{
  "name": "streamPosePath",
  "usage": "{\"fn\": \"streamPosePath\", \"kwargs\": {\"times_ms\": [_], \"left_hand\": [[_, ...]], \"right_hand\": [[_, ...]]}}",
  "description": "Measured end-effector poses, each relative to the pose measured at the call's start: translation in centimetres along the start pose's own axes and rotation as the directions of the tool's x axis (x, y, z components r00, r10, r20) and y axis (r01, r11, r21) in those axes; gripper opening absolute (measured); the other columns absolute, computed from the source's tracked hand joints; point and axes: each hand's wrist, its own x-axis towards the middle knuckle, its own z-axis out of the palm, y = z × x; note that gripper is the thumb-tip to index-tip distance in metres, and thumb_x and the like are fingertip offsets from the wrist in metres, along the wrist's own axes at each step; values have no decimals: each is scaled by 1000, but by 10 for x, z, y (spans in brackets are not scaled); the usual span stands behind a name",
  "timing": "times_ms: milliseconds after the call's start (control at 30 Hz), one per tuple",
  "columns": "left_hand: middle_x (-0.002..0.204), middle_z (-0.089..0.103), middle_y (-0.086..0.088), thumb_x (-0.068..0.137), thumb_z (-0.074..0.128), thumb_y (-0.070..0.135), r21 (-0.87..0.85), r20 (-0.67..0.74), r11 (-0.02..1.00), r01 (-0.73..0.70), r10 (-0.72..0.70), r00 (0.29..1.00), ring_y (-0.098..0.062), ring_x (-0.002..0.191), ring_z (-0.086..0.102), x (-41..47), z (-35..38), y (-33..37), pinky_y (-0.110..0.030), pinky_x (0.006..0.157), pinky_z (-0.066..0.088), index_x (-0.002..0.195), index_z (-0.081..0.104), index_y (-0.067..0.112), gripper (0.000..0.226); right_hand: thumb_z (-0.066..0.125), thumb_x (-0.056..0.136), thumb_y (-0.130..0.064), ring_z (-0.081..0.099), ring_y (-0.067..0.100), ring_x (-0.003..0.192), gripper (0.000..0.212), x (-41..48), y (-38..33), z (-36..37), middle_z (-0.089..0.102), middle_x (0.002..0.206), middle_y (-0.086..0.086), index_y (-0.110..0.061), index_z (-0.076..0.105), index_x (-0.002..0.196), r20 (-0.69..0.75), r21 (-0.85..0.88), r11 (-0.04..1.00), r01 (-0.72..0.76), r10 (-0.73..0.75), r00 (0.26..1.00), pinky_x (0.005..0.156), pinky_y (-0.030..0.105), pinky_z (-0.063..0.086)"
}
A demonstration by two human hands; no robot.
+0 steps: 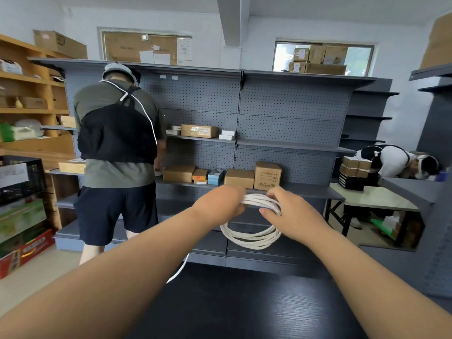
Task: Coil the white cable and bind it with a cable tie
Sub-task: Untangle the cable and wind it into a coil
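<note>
A grey pegboard shelving unit (269, 113) fills the far wall. Cardboard boxes (239, 177) sit in a row on its lower shelf, with a small blue box (215, 176) among them; a flat brown box (199, 130) lies on the shelf above. At the left a person in a grey shirt (115, 152) stands with their back turned, facing the shelves. Far left, wooden shelves (31, 111) hold packages, and a red carton (24, 253) rests on the floor. At the right a second person (396, 162) bends over beside a folding table (371, 198) stacked with boxes. A dark tabletop (244, 304) lies nearest.
</note>
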Motion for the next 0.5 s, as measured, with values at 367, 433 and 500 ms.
{"fn": "streamPosePath", "kwargs": {"times_ms": [367, 433, 500], "left_hand": [[72, 59, -3, 86, 54, 29, -343, -219, 937, 69, -151, 964, -23, 69, 57, -8, 23, -13, -32, 59, 42, 79, 52, 16, 15], [67, 55, 2, 86, 55, 29, -455, -229, 885, 100, -225, 947, -20, 67, 54, -8, 26, -16, -31, 58, 40, 75, 52, 18, 16], [66, 54, 4, 86, 58, 30, -558, -214, 820, 123, -286, 934, -16, 65, 52, -8, 30, -18, -30, 57, 39, 75, 54, 19, 16]], "right_hand": [[37, 98, -36, 48, 23, 69, 21, 3, -7, 8, 44, 72, -5, -18, 41, 89, -23, -68, 997, -24, 23, 999, 58, 34, 35], [37, 98, -35, 49, 23, 69, 20, 3, -5, 9, 46, 73, -4, -18, 40, 87, -43, 5, 998, -67, 68, 997, 59, 34, 36], [38, 98, -35, 49, 21, 68, 21, 4, -2, 9, 46, 71, -5, -18, 40, 85, -41, 71, 992, -104, 107, 993, 58, 34, 35]]}}
